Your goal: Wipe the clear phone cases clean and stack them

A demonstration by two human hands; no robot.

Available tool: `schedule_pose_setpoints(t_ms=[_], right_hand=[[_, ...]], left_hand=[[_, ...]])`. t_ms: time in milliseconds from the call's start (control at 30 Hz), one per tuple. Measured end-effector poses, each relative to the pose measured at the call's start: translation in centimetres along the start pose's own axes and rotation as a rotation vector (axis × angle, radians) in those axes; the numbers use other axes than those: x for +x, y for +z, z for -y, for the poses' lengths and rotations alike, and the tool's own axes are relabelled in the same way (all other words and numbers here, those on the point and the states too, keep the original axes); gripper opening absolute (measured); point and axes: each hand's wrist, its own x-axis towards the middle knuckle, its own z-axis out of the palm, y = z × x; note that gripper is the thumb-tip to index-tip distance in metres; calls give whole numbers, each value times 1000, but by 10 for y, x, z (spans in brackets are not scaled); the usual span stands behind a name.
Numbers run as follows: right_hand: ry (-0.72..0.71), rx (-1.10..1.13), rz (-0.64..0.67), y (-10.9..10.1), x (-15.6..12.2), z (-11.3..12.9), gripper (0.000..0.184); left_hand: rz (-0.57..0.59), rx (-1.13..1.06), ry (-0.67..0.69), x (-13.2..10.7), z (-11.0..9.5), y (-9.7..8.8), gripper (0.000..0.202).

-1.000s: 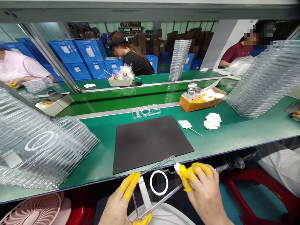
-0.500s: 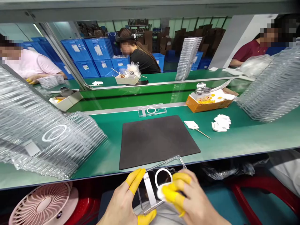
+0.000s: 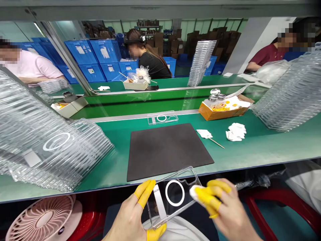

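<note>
The left hand (image 3: 127, 214) holds a clear phone case (image 3: 175, 177) with a white ring (image 3: 175, 193) in its back. The case is tilted and held past the near edge of the green counter (image 3: 233, 154). The left hand's grip is closed on the case's left side, with yellow-cotted fingers (image 3: 142, 192) along the edge and a cotted thumb (image 3: 155, 232) at the lower corner. The right hand (image 3: 225, 207) has its grip clamped on a white wipe (image 3: 194, 191), pinched in cotted fingers (image 3: 208, 197).

Change from the prior frame: the wipe, then pressed over the ring's lower right, now sits at the case's right edge, and the ring is fully uncovered. The case's position is substantially unchanged.

A black mat (image 3: 165, 150) lies on the counter directly beyond the case. A single clear case (image 3: 162, 117) lies past it, and stacks of clear cases stand left (image 3: 50, 150) and right (image 3: 288, 93). Loose wipes (image 3: 235, 132) lie to the right of the mat.
</note>
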Motion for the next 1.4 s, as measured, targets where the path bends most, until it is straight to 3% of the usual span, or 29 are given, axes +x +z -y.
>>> schedule_pose_setpoints(t_ms=[67,167,300,433,533,600,667,767,867,1000,1067,1167,1267,1400], right_hand=[[149,-75,-74,-9,-17,-19,19],[271,-47,-188,-7,-17,-20,21],[241,-15,-115,0,-9,-6,19],[293,-30,-24,-14,-34,-20,11],[498,92,-121,-23,-45,-35,15],[554,186,-198,-21,-37,-35,16],[458,213,-224,-11,-18,-25,19],[170,149,-133,8,9,0,24],[33,24,-91,17,10,6,20],[173,-135,-134,7,-15,-23,9],[307,-95,-159,-1,-23,-34,13],[424,13,-254,-3,-16,-31,19],[354,52,-235,2,1,-14,16],[238,54,-22,-12,7,3,15]], left_hand=[[1,18,6,0,1,0,74],[11,36,13,0,2,1,74],[43,40,-6,-2,4,0,76],[64,10,-44,-3,3,-1,82],[45,-30,-85,-3,1,-1,89],[48,-66,-131,-3,-1,0,92],[62,-111,-160,-3,-3,0,92],[86,-150,-173,-3,-6,-1,96],[78,-99,-173,-4,-7,-2,97],[42,9,-72,-7,-2,0,87],[23,30,-31,-8,3,1,83],[-3,40,-29,-8,11,4,75],[-1,13,-33,-5,12,3,75],[29,33,-58,-3,11,0,77]])
